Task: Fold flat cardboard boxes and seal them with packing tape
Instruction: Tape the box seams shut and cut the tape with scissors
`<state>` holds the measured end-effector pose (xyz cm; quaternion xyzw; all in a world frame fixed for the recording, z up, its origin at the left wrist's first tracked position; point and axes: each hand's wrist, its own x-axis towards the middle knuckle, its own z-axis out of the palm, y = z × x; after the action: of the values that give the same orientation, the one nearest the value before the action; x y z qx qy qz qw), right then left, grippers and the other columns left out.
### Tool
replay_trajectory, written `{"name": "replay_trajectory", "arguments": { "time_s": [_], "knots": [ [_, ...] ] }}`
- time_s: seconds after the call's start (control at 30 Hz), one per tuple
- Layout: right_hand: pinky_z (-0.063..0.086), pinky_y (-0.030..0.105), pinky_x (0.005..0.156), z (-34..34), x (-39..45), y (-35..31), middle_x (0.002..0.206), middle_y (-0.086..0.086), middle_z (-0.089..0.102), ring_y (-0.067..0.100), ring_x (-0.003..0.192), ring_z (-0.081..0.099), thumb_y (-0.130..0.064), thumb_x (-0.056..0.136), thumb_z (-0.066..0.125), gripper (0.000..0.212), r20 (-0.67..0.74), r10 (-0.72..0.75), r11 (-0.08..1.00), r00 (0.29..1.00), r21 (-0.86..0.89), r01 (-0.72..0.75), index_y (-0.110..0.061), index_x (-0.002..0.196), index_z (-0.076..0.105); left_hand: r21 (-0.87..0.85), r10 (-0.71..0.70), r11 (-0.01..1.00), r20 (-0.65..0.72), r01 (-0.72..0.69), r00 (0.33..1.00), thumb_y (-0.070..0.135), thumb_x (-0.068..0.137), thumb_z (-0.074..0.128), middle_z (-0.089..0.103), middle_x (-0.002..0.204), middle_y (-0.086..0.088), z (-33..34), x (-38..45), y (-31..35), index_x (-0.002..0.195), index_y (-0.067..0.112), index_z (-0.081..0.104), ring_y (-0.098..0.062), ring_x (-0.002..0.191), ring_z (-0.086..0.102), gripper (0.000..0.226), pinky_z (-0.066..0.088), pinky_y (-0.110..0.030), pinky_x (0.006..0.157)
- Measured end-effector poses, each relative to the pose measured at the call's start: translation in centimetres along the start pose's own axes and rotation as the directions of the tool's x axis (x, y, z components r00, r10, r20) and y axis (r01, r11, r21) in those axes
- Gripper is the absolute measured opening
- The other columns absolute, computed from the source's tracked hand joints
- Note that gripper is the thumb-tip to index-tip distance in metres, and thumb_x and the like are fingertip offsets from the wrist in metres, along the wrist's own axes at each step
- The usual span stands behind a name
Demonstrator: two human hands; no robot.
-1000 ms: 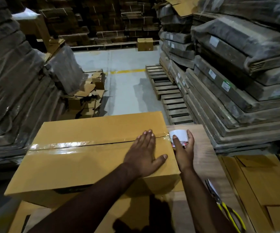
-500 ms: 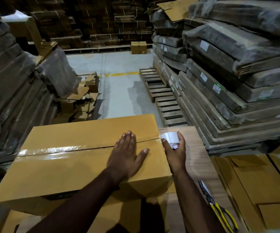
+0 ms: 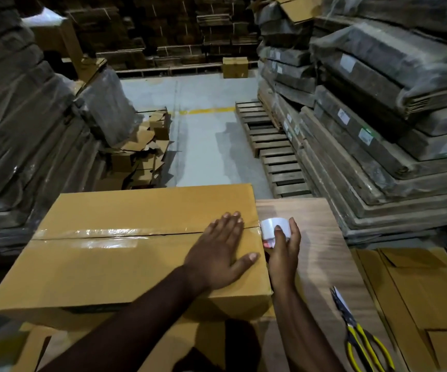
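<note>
A folded brown cardboard box (image 3: 126, 248) lies on the wooden table (image 3: 321, 245), its top flaps closed. Clear packing tape (image 3: 104, 233) covers the centre seam from the left edge to near my left hand. My left hand (image 3: 222, 253) presses flat on the box top at the right end of the seam, fingers straight. My right hand (image 3: 284, 248) grips a roll of packing tape (image 3: 272, 228) just past the box's right edge, at seam height. The tape strip runs from the roll over the box's corner.
Yellow-handled scissors (image 3: 356, 334) lie on the table at the right front. Flat cardboard sheets (image 3: 426, 291) lie right of the table. Wrapped stacks of flat cardboard (image 3: 378, 130) rise on both sides, with wooden pallets (image 3: 270, 151) and grey floor (image 3: 206, 146) ahead.
The view shifted a little. Both hands keep the same places at the right end of the seam, left hand flat on the box, right hand holding the roll.
</note>
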<state>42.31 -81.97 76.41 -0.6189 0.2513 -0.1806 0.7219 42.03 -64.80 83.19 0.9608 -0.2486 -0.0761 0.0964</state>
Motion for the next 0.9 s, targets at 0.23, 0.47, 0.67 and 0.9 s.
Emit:
{"name": "replay_trajectory", "arguments": {
  "time_s": [0.23,0.47,0.67,0.9],
  "knots": [
    [0.056,0.024,0.086,-0.1,0.5,1.3,0.144,0.003,0.053,0.021,0.118,0.062,-0.031,0.091,0.081,0.065,0.013,-0.033,0.997,0.999,-0.075,0.034,-0.033,0.148,0.050,-0.003,0.109,0.994,-0.030,-0.109,0.994,0.070,0.104,0.013,-0.011,0.173,0.006,0.8,1.5,0.8,0.166,0.023,-0.004,-0.008,0.158,-0.017,0.080,-0.001,-0.040,0.130],
    [0.059,0.034,0.090,-0.4,0.6,1.9,0.142,0.001,0.061,0.020,0.121,0.065,-0.047,0.099,0.066,0.040,0.031,0.018,0.999,0.999,0.034,-0.019,-0.049,0.138,0.055,-0.054,-0.082,0.995,-0.004,0.081,0.997,0.081,0.094,0.025,-0.023,0.170,0.002,0.5,3.9,2.1,0.165,0.018,-0.011,-0.014,0.156,-0.024,0.101,-0.010,-0.041,0.129],
    [0.057,0.020,0.070,-0.7,1.9,1.5,0.125,0.001,0.066,0.007,0.095,0.071,-0.016,0.103,0.064,0.035,-0.042,0.142,0.980,0.989,0.149,-0.134,-0.022,0.137,0.057,-0.011,-0.221,0.975,-0.060,0.221,0.973,0.059,0.096,0.039,-0.017,0.172,-0.012,0.7,8.8,3.3,0.164,0.007,-0.009,-0.027,0.158,-0.018,0.098,-0.007,-0.050,0.128],
    [0.057,0.042,0.095,-0.8,1.9,3.7,0.130,0.006,0.064,0.027,0.119,0.065,-0.024,0.088,0.086,0.046,-0.043,-0.017,0.987,0.999,-0.160,0.010,-0.026,0.122,0.056,-0.038,-0.269,0.963,-0.027,0.268,0.963,0.057,0.090,0.053,-0.017,0.172,-0.009,0.5,9.1,3.9,0.164,0.009,-0.010,-0.025,0.158,-0.019,0.108,-0.010,-0.048,0.128]
  ]
}}
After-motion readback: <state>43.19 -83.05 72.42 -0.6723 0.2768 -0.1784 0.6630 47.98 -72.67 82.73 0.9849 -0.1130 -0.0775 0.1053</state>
